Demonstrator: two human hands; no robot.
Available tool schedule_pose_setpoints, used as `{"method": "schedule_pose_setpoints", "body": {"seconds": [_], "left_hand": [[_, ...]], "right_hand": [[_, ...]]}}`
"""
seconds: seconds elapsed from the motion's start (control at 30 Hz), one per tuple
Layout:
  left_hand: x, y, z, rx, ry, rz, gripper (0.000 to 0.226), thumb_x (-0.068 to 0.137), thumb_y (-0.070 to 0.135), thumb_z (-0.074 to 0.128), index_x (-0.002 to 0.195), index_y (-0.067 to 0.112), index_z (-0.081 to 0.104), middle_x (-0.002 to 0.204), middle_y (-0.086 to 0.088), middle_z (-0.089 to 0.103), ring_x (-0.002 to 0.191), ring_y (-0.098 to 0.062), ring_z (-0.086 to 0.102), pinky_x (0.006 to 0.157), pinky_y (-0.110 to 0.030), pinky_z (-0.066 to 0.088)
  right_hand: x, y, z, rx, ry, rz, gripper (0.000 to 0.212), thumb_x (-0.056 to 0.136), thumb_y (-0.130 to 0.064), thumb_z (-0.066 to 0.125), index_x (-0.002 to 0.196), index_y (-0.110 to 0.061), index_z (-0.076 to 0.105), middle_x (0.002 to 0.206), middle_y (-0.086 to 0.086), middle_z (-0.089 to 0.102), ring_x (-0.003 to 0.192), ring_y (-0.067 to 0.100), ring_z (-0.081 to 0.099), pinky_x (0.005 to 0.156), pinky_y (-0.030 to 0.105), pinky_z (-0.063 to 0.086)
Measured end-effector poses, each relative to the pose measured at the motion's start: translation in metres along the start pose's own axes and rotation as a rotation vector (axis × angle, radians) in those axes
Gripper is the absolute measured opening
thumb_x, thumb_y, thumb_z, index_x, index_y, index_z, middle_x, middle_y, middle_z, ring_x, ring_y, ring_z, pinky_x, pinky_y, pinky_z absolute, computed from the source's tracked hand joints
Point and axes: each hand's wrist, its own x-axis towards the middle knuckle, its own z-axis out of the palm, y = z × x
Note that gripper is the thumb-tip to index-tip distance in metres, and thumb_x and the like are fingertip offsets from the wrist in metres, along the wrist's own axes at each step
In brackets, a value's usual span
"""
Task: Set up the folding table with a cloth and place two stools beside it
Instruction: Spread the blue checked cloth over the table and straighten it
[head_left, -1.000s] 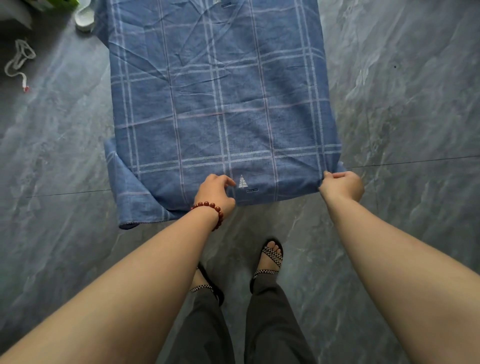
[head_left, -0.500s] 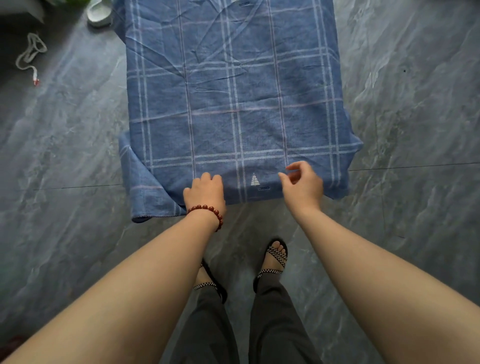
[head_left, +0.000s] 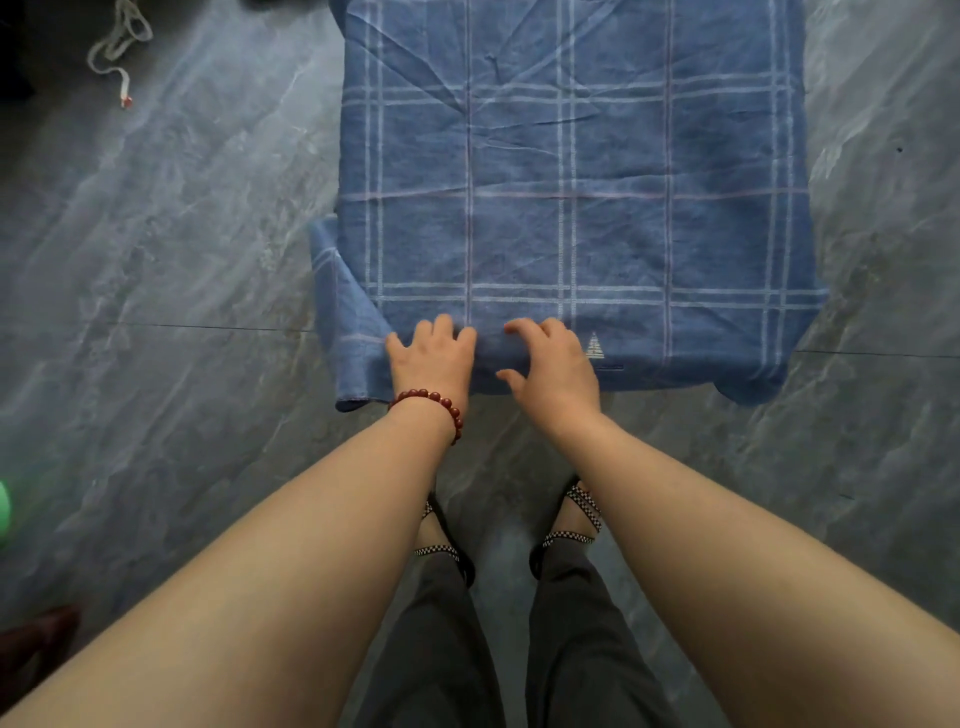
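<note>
A blue checked cloth (head_left: 571, 197) covers the folding table completely, so the table itself is hidden. The cloth hangs over the near edge, and its near left corner droops in a fold. My left hand (head_left: 431, 358), with a red bead bracelet at the wrist, lies flat on the near edge with fingers spread. Close beside it, my right hand (head_left: 550, 364) rests on the same edge, fingers apart and slightly curled. Neither hand grips the fabric. No stools are in view.
Grey marbled floor tiles (head_left: 182, 312) surround the table. A white cord (head_left: 117, 49) lies on the floor at the far left. A green object (head_left: 3, 512) shows at the left edge, and a dark red shape (head_left: 36, 639) at the bottom left. My sandalled feet stand just before the table.
My right hand let go of the near right corner and slid left along the edge to sit next to my left hand. The view shifted, so the table now appears further right.
</note>
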Motion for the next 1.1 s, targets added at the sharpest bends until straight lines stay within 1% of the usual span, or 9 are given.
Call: {"method": "schedule_pose_setpoints", "body": {"seconds": [0.2, 0.27, 0.4, 0.57, 0.63, 0.73, 0.9, 1.03, 1.1], "left_hand": [[-0.002, -0.038, 0.002, -0.147, -0.009, 0.018, 0.045, 0.081, -0.001, 0.058, 0.12, 0.013, 0.04, 0.121, -0.011, 0.037, 0.111, -0.028, 0.04, 0.087, -0.04, 0.041], [-0.003, -0.053, 0.004, -0.208, -0.022, 0.029, 0.042, 0.082, -0.006, 0.053, 0.119, 0.01, 0.04, 0.12, -0.013, 0.037, 0.109, -0.031, 0.042, 0.084, -0.04, 0.043], [-0.01, -0.079, 0.014, -0.253, -0.042, 0.046, 0.042, 0.081, -0.008, 0.054, 0.117, 0.01, 0.042, 0.119, -0.014, 0.038, 0.106, -0.031, 0.042, 0.08, -0.041, 0.045], [-0.026, -0.099, 0.033, -0.299, -0.101, -0.011, 0.04, 0.083, 0.004, 0.061, 0.118, 0.012, 0.043, 0.121, -0.012, 0.04, 0.108, -0.029, 0.043, 0.089, -0.041, 0.047], [-0.031, -0.1, 0.036, -0.307, -0.088, -0.006, 0.037, 0.086, 0.006, 0.058, 0.119, 0.012, 0.044, 0.121, -0.011, 0.041, 0.109, -0.028, 0.043, 0.089, -0.039, 0.047], [-0.034, -0.099, 0.034, -0.334, -0.038, -0.025, 0.034, 0.087, 0.004, 0.054, 0.118, 0.013, 0.045, 0.12, -0.01, 0.042, 0.11, -0.027, 0.043, 0.087, -0.039, 0.048], [-0.03, -0.09, 0.025, -0.36, 0.07, 0.005, 0.039, 0.083, 0.002, 0.055, 0.119, 0.015, 0.046, 0.124, -0.006, 0.041, 0.111, -0.025, 0.043, 0.085, -0.039, 0.047], [-0.019, -0.071, 0.016, -0.32, 0.124, 0.072, 0.048, 0.084, 0.005, 0.056, 0.128, 0.02, 0.043, 0.133, -0.001, 0.038, 0.119, -0.023, 0.039, 0.088, -0.037, 0.043], [-0.012, -0.057, 0.01, -0.301, 0.116, 0.1, 0.053, 0.086, 0.009, 0.056, 0.134, 0.023, 0.039, 0.141, 0.0, 0.033, 0.125, -0.022, 0.035, 0.094, -0.038, 0.041]], "right_hand": [[0.002, -0.028, 0.02, -0.145, 0.009, 0.002, 0.05, 0.081, -0.024, 0.071, 0.124, -0.026, 0.046, 0.114, 0.005, 0.047, 0.108, 0.024, 0.046, 0.088, 0.039, 0.041], [0.004, -0.036, 0.023, -0.174, 0.052, 0.025, 0.042, 0.083, -0.019, 0.068, 0.118, -0.022, 0.047, 0.112, 0.006, 0.047, 0.106, 0.025, 0.045, 0.083, 0.038, 0.04], [0.011, -0.044, 0.026, -0.333, 0.104, 0.008, 0.018, 0.09, -0.009, 0.052, 0.107, -0.014, 0.053, 0.109, 0.009, 0.051, 0.102, 0.029, 0.047, 0.072, 0.034, 0.031], [0.008, -0.042, 0.027, -0.419, 0.081, 0.051, 0.015, 0.093, -0.022, 0.053, 0.103, -0.016, 0.062, 0.108, 0.006, 0.056, 0.102, 0.027, 0.049, 0.076, 0.034, 0.033], [0.005, -0.043, 0.027, -0.408, 0.07, 0.065, 0.016, 0.092, -0.027, 0.055, 0.101, -0.017, 0.063, 0.107, 0.005, 0.056, 0.103, 0.027, 0.048, 0.078, 0.034, 0.035], [0.0, -0.046, 0.028, -0.389, 0.066, 0.1, 0.013, 0.092, -0.025, 0.055, 0.1, -0.017, 0.063, 0.107, 0.005, 0.056, 0.103, 0.026, 0.047, 0.079, 0.035, 0.035], [-0.005, -0.044, 0.02, -0.311, 0.074, 0.078, 0.022, 0.089, -0.034, 0.06, 0.104, -0.018, 0.059, 0.11, 0.003, 0.055, 0.105, 0.025, 0.047, 0.08, 0.036, 0.037], [-0.005, -0.032, 0.007, -0.176, 0.125, 0.077, 0.041, 0.088, -0.037, 0.061, 0.124, -0.019, 0.05, 0.123, 0.001, 0.049, 0.114, 0.023, 0.045, 0.087, 0.037, 0.041], [-0.004, -0.02, -0.002, -0.148, 0.128, 0.078, 0.046, 0.09, -0.036, 0.058, 0.131, -0.019, 0.046, 0.13, 0.0, 0.045, 0.12, 0.023, 0.042, 0.094, 0.038, 0.039]]}}
